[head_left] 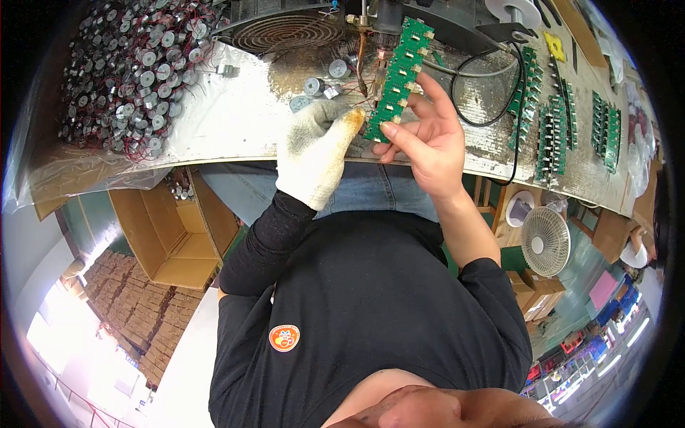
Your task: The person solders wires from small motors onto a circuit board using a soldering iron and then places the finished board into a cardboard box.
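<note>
My right hand (432, 139), bare, grips the lower end of a long green circuit board strip (401, 78) between thumb and fingers. The strip stands at a slant above the bench, with small pale parts along its face. My left hand (314, 146) wears a white glove with a brownish, stained thumb tip. Its thumb and fingers are pinched together beside the strip's lower left edge; what they hold is too small to make out. Just beyond the glove lie a few small round metal motors (313, 87) with thin wires. A soldering tip (362, 87) points down left of the strip.
A large heap of small wired motors (146, 78) covers the bench's left. A round black fan grille (285, 33) stands at the back. A black cable (457, 107) loops on the right, before more green board strips (553, 135). An open cardboard box (187, 246) sits below the left edge.
</note>
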### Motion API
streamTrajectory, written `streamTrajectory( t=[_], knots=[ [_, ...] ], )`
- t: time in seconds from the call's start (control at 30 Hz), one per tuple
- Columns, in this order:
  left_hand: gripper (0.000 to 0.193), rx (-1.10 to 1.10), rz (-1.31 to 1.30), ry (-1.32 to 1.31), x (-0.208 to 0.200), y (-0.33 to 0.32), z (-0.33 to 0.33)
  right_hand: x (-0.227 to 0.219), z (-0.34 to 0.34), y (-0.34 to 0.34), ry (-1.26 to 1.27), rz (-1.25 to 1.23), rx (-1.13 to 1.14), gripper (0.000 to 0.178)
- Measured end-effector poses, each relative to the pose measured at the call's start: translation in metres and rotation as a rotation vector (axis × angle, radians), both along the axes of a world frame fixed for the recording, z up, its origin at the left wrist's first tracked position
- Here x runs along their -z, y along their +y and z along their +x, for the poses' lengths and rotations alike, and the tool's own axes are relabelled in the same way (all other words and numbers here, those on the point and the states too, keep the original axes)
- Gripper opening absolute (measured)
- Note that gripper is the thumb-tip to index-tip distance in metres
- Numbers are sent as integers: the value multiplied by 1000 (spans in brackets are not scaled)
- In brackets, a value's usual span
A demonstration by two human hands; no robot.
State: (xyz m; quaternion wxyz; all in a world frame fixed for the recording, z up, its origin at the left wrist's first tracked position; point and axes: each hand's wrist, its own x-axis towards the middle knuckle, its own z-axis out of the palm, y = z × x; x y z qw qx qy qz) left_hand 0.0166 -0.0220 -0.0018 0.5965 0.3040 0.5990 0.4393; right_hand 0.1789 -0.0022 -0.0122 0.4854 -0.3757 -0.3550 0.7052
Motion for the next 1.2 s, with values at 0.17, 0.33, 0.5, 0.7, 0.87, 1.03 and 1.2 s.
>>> streamTrajectory(
  t=[0.17, 0.33, 0.5, 0.7, 0.87, 1.03, 1.2],
  knots=[
    [17, 1, 6, 15, -6, 0, 1, -2, 1, 0, 3, 16, 1, 70],
    [18, -3, -9, 2, -11, 0, 3, -3, 3, -2, 10, 24, -3, 70],
    [18, -4, 21, 8, 1, -3, 2, 2, 3, -3, -24, 9, -9, 70],
    [16, 4, -6, -8, 4, -1, -2, 1, 0, -1, -25, -1, 6, 70],
    [26, 59, 260, 498, 7, -15, -16, 0, 2, 0, -16, -9, 10, 70],
    [31, -20, 499, 721, 23, -15, -50, 11, 8, 0, -103, 56, 38, 68],
    [20, -289, 358, 1126, 8, 2, -98, 10, 8, 0, -127, 79, 46, 67]
  ],
)
